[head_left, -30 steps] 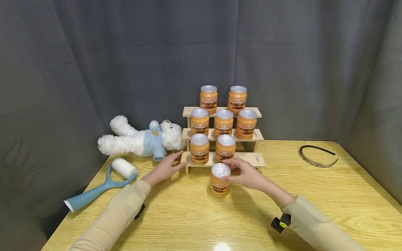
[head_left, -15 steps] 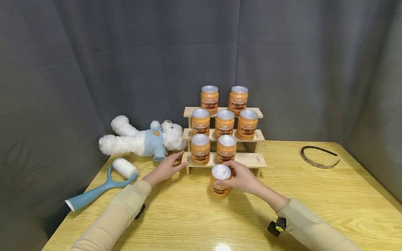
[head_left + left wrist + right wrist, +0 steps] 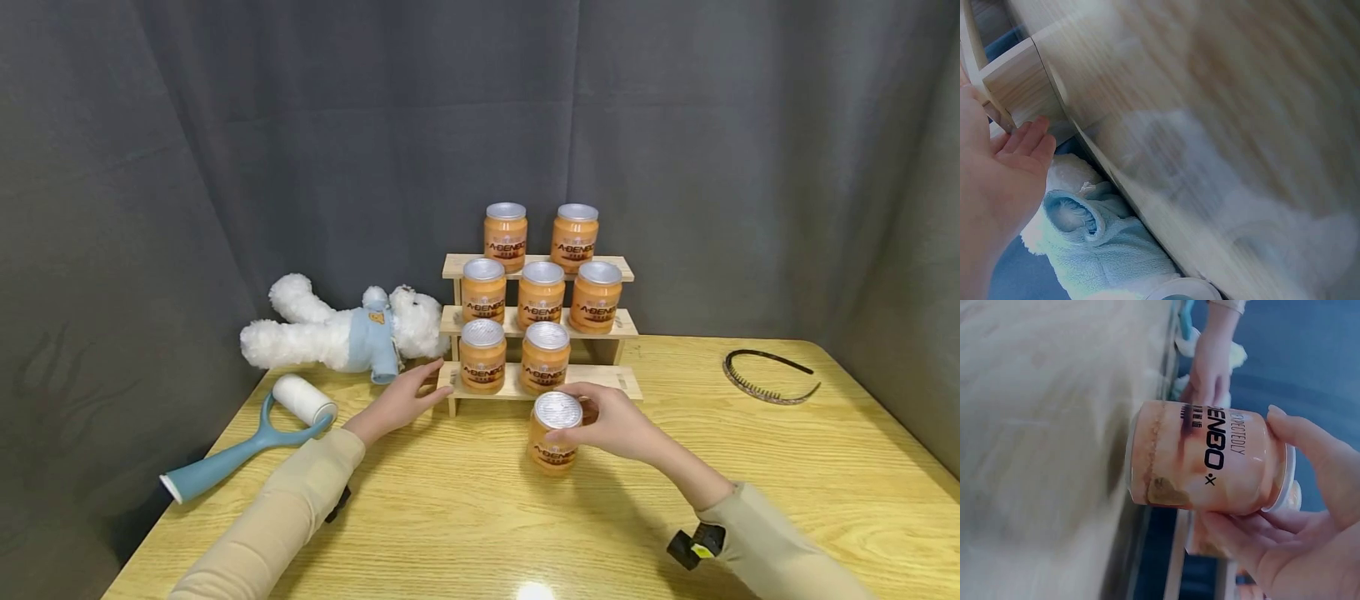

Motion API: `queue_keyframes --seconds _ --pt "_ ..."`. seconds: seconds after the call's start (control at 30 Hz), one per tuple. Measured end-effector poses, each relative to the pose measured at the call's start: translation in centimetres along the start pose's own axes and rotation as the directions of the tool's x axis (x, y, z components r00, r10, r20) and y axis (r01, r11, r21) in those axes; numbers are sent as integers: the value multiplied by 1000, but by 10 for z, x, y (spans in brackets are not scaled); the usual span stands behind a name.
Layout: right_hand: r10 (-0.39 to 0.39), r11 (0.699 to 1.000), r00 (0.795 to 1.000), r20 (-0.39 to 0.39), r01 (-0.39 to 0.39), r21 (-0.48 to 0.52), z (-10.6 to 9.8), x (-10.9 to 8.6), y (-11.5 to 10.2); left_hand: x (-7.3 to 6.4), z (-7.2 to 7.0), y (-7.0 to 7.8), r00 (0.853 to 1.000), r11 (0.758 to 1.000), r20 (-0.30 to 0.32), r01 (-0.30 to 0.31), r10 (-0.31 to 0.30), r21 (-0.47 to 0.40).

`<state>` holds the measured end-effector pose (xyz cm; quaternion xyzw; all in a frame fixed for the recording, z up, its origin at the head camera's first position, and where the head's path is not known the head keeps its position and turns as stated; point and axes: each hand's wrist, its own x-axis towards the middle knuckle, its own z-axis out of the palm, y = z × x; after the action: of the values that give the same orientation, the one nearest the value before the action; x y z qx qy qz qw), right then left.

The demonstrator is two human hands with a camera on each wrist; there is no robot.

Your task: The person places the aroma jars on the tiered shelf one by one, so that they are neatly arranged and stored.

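My right hand (image 3: pixel 622 425) holds an orange can (image 3: pixel 551 458) with a silver lid, thumb on one side and fingers on the other. The can is upright in front of the wooden three-step rack (image 3: pixel 600 380), and the right wrist view shows its base close to the table; whether it touches, I cannot tell. Two similar cans (image 3: pixel 482 367) stand on the bottom step, left and middle, three (image 3: pixel 542 296) on the middle step and two (image 3: pixel 506 237) on the top. At the rack's left end lies my left hand (image 3: pixel 397 404), fingers extended against the bottom step.
A white plush toy (image 3: pixel 322 337) in a blue top lies left of the rack. Before it rests a lint roller (image 3: pixel 225 458) with a blue handle. A toothed headband (image 3: pixel 765 387) lies at the table's right. Dark grey curtains (image 3: pixel 712 167) surround the table.
My right hand has moved the orange can a little to the right, past the middle of the rack. The left hand stays at the rack's left end. The whole head view has shifted slightly.
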<state>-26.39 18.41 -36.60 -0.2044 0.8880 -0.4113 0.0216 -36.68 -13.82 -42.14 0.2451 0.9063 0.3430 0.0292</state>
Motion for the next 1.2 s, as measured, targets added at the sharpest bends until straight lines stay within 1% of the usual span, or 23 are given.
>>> queue_keyframes --seconds 0.13,0.23,0.33,0.63,0.9,1.1,1.2 --pt "-19 999 1000 -20 20 36 -14 -4 1 0 0 1 1000 1000 -1 -2 2 3" --pt "-22 999 998 -55 24 38 -23 -7 1 0 0 1 1000 1000 -3 -3 3 2" --pt "-10 1000 996 -84 12 25 -32 -9 3 0 -1 1 1000 1000 -3 1 -1 12" --pt "-5 1000 994 -112 4 -11 -52 -10 8 -1 -1 3 1000 1000 1 0 0 14" --pt "15 1000 987 -159 -19 -24 -63 -4 15 -1 -1 2 1000 1000 -11 -7 8 23" --pt "37 999 981 -191 -38 -1 -65 5 26 -2 -1 3 1000 1000 -3 -1 1 14" --pt "47 999 978 -202 -42 29 -66 9 30 -2 -1 4 1000 1000 -6 -5 5 12"
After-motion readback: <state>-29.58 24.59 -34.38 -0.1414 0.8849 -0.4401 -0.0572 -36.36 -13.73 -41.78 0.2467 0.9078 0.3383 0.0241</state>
